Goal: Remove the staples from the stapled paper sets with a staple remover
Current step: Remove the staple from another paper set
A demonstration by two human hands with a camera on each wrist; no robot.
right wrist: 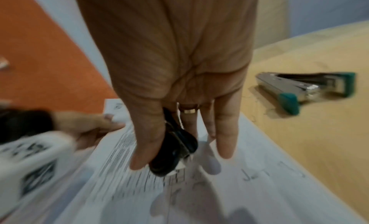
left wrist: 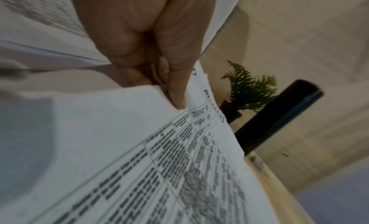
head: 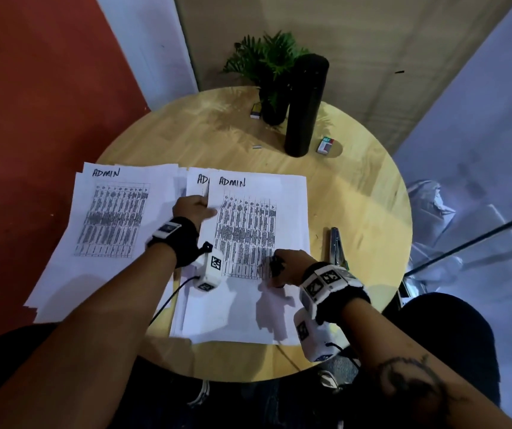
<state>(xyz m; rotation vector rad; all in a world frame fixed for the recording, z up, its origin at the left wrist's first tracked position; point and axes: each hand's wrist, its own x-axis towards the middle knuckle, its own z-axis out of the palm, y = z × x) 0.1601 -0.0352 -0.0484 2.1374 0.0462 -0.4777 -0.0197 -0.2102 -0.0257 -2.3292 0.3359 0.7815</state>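
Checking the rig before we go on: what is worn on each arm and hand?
Both forearms bare. Each wrist has a black band carrying a white camera block with square black markers and a black cable. Right forearm has a dark tattoo; right hand wears a gold ring.

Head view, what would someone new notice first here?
White papers headed ADMIN cover the near half of the round table. The left hand pinches a sheet's edge, and the right hand holds a black staple remover. A tall black cylinder stands at the far side.
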